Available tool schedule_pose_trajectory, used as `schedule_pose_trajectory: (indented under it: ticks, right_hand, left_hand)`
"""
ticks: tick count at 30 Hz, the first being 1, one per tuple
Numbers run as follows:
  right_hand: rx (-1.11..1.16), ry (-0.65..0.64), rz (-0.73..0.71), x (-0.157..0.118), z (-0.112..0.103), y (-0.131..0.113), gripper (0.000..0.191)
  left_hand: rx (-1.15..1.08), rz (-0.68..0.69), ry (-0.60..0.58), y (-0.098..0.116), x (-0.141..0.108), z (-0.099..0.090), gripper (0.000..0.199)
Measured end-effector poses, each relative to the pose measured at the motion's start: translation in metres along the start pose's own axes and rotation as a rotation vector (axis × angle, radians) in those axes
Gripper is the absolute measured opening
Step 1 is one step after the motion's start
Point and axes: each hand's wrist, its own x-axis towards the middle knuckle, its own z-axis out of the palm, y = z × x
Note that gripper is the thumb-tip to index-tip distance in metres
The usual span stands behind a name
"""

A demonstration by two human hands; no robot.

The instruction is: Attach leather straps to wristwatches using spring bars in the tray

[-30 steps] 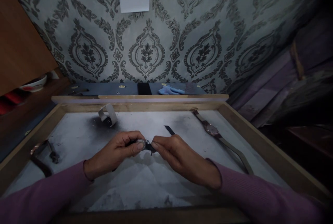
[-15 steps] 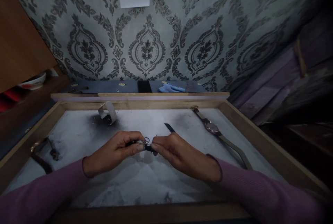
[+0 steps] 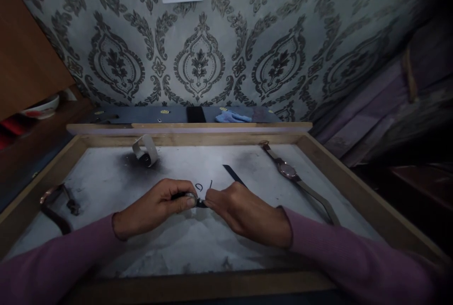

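Note:
My left hand [image 3: 155, 208] is closed round a small wristwatch [image 3: 191, 198], thumb and fingers pressed on its round case. Against the case's right side, my right hand [image 3: 247, 213] pinches the dark watch strap [image 3: 201, 204]; its fingertips hide most of the grip, so I cannot tell whether a small tool is in them too. Just beyond the hands lies a thin black loop [image 3: 198, 186], with a short dark pin-like piece [image 3: 211, 184] beside it. A flat black strip [image 3: 233, 175] runs out from behind my right hand.
A wooden-framed tray [image 3: 198, 140] with a whitish, stained bottom surrounds the work. In it are a white-banded watch [image 3: 146, 152], a long-strapped watch [image 3: 288, 170] and a dark-strapped watch [image 3: 54, 208]. Beyond its far edge lie a blue cloth [image 3: 232, 116] and a black flat object [image 3: 196, 114].
My right hand has shifted slightly left and its grip has turned a little. The left hand keeps its hold on the watch. The whole view has tilted slightly.

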Motion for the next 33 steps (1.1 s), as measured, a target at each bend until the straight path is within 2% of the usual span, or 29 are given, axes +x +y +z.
schedule_pose_trajectory:
  ticks: [6,9,11,17,22,27,33]
  right_hand:
    - [-0.161,0.025,-0.079,-0.001,0.003,0.003,0.021]
    - [-0.163,0.042,-0.085,-0.001,0.006,0.005,0.022]
    - [-0.075,0.048,-0.052,-0.001,0.007,0.006,0.024]
    - [0.400,0.111,0.041,0.004,0.006,0.003,0.041]
    - [0.545,0.129,0.058,0.006,0.006,0.000,0.044]
    - [0.404,0.147,0.012,0.003,0.007,-0.001,0.038]
    - [0.123,0.094,-0.035,-0.001,0.007,0.002,0.032]
  left_hand:
    - [-0.107,-0.094,0.033,-0.007,0.000,0.003,0.023]
    - [-0.138,-0.103,0.052,-0.010,0.000,0.005,0.022]
    - [-0.110,-0.070,0.048,-0.010,0.001,0.005,0.021]
    - [0.092,0.071,0.088,-0.003,-0.001,0.001,0.022]
    - [0.185,0.137,0.110,0.000,-0.004,0.000,0.020]
    - [0.206,0.147,0.113,0.004,-0.005,0.002,0.020]
    - [0.088,0.081,0.058,0.005,-0.005,0.004,0.021]
